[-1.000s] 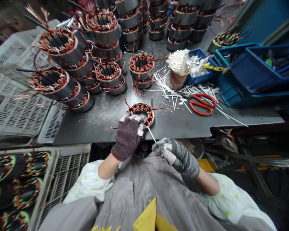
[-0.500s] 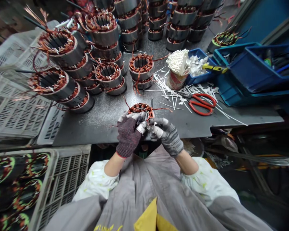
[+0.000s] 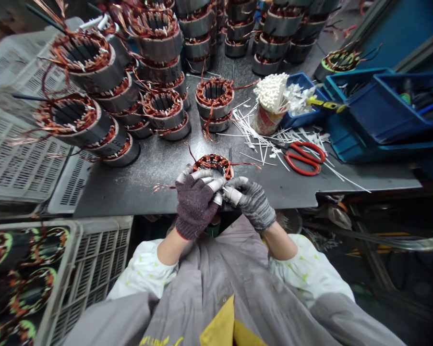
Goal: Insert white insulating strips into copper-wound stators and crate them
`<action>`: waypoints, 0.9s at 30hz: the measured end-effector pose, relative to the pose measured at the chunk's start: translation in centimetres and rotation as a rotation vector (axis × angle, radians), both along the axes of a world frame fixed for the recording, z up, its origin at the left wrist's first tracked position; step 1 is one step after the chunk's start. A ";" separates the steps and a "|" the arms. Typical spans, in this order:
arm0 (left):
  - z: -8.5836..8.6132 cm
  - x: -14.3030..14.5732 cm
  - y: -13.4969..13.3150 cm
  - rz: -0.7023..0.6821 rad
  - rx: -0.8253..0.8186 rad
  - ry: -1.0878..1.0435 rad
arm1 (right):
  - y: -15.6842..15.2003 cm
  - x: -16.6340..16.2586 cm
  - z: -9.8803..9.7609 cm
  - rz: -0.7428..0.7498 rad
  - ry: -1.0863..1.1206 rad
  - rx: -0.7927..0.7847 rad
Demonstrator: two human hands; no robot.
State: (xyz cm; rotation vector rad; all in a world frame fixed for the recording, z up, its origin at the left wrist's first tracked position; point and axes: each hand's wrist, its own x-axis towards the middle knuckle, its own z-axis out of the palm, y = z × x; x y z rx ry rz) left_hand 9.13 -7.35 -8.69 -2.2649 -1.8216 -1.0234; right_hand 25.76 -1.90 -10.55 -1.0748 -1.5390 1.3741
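Observation:
A motor stator (image 3: 213, 160) with copper windings sits near the front edge of the bench, its loose copper leads spreading to both sides. My left hand (image 3: 198, 202), in a dark maroon glove with white-wrapped fingertips, is closed over the stator's near left rim. On the near right side, my right hand (image 3: 251, 202) in a grey glove has thumb and fingers pinched together beside my left thumb. What the right fingers pinch is too small and covered to make out. Both hands hide the near part of the stator.
Stacked stators (image 3: 159, 43) stand left and behind. To the right are red-handled scissors (image 3: 305, 158), scattered white sticks, a cup of white sticks (image 3: 270, 96), and blue bins (image 3: 392, 110). A crate (image 3: 103, 259) with more stators stands lower left.
My right fingers have drawn in closer to my left thumb, and my left fingers have shifted slightly along the rim. The stator stays in place; the view has tilted a little.

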 end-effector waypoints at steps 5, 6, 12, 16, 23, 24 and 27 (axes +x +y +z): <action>0.1 -0.6 -0.2 -0.058 -0.017 -0.012 | 0.8 1.0 0.1 0.029 -0.242 0.451; 0.1 -0.7 -0.2 -0.066 -0.019 -0.011 | 0.9 1.3 0.2 0.053 -0.304 0.550; -0.1 0.0 -0.2 -0.061 0.005 -0.018 | 0.6 1.3 2.5 0.098 -0.598 0.843; 0.1 0.7 0.0 0.033 -0.011 -0.079 | -0.1 2.5 4.5 -0.216 -0.326 0.690; -0.3 0.1 -0.1 0.000 -0.022 -0.001 | 2.0 3.2 4.0 0.303 -0.280 0.421; -0.5 0.0 -0.2 -0.001 -0.010 -0.004 | 2.2 2.8 3.6 0.363 -0.265 0.383; -1.2 -0.5 -0.6 0.019 0.015 -0.001 | 2.1 1.5 2.4 0.272 -0.050 0.159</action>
